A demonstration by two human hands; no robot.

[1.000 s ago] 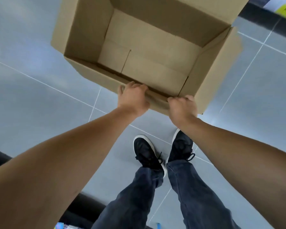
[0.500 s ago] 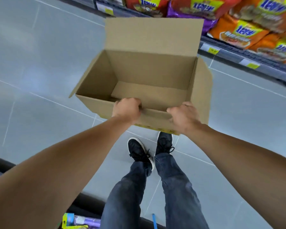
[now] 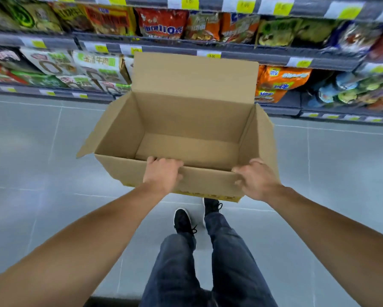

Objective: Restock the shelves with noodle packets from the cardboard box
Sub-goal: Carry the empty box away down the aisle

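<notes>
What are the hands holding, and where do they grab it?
Both hands grip the cardboard box by its near top edge: left hand near the middle, right hand at the right corner.

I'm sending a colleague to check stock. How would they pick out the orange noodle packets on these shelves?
Start at the open cardboard box held by both hands in front of the shelves. Look just past its right wall, on the lower shelf level: the orange noodle packets lie stacked there. They are bright orange, unlike the white and green packs left of the box.

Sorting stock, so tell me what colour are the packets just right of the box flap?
Orange, with yellow and blue print; head view.
</notes>
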